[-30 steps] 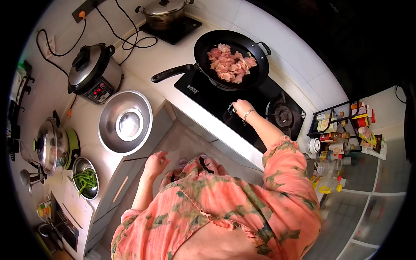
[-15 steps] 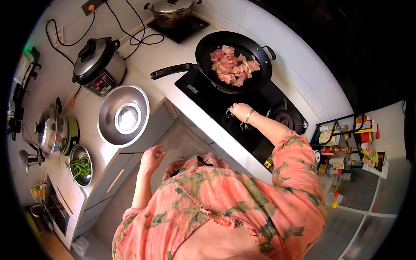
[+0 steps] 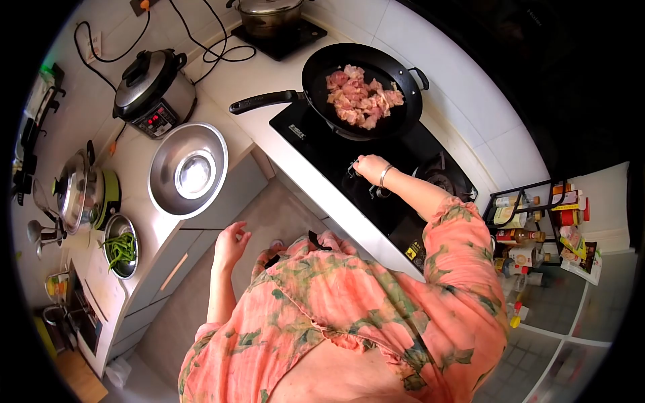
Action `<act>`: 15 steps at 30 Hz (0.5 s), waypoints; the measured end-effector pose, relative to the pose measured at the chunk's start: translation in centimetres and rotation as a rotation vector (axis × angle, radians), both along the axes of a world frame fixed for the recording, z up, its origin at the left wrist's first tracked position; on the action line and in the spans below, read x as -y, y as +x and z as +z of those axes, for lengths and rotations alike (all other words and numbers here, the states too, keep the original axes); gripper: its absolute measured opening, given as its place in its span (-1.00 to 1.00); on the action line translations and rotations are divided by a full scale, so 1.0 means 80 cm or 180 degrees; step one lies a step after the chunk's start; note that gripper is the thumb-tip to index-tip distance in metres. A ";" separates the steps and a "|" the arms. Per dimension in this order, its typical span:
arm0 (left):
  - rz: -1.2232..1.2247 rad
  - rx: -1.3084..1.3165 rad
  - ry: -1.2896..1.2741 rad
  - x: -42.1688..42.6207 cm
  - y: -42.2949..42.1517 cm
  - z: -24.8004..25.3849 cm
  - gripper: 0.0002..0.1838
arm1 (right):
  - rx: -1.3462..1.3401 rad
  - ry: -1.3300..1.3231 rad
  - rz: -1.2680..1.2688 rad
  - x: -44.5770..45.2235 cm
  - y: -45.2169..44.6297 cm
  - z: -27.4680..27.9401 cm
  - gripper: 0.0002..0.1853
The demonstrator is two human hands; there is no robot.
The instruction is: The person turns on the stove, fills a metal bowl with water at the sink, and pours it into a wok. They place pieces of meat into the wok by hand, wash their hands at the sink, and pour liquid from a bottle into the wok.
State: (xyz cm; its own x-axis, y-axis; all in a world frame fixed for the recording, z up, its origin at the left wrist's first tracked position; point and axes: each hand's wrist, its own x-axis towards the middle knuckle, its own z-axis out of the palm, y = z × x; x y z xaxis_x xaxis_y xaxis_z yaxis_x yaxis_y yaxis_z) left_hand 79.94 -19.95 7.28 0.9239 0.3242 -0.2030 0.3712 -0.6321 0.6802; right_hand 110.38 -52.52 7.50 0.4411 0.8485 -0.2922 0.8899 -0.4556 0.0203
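The right hand (image 3: pixel 370 168) is closed around a stove knob (image 3: pixel 353 168) on the near side of the black cooktop (image 3: pixel 321 161), its fingertips gathered at the metal; the fine detail of the grip is too small to make out. A bracelet (image 3: pixel 385 176) circles its wrist, and a second knob (image 3: pixel 380 193) sits just beside it. The left hand (image 3: pixel 232 238) hangs released above the floor (image 3: pixel 289 208), fingers loosely curled, between the person's body and the table. Beyond the right hand, on the far left part of the cooktop, stands a black wok (image 3: pixel 406 111) with pieces of raw-looking meat (image 3: pixel 363 97) in its bottom; its long handle points left. The right forearm lies across part of the right burner (image 3: pixel 440 180). The pale table (image 3: pixel 225 114) bends around the corner to the left, carrying a wide metal bowl (image 3: pixel 163 164), an electric cooker (image 3: pixel 158 91) with lit red digits, and, nearer, a smaller bowl (image 3: pixel 136 252) of green pods (image 3: pixel 119 252) close to a glass-lidded pot (image 3: pixel 72 195). In the far corner a lidded pot (image 3: pixel 269 15) rests on a black plate (image 3: pixel 282 43). White tiled wall (image 3: pixel 463 121) backs the cooktop, and a black rack (image 3: pixel 514 211) of bottles and packets stands at its right end.
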 end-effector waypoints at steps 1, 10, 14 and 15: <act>0.0004 -0.0005 0.0002 0.001 -0.001 0.000 -0.65 | 0.0000 0.0039 0.0005 0.000 0.000 -0.001 -0.81; 0.0149 0.0007 -0.0034 0.010 -0.014 -0.002 -0.64 | 0.0003 0.0004 0.0033 0.000 0.000 0.000 -0.83; 0.0248 -0.0005 -0.0057 0.013 -0.023 -0.002 -0.65 | 0.0030 -0.0051 0.0066 0.001 0.001 -0.004 -0.83; 0.0275 -0.0005 -0.0039 0.014 -0.025 -0.002 -0.65 | 0.0054 -0.0058 0.0085 0.001 0.001 -0.005 -0.83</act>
State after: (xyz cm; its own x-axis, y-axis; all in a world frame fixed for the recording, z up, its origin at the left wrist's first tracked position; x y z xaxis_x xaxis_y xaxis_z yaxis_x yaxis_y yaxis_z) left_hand 77.92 -21.04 7.08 0.8922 0.4003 -0.2090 0.4253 -0.5892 0.6870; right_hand 110.49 -52.57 7.07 0.4234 0.8547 -0.3004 0.9012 -0.4312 0.0434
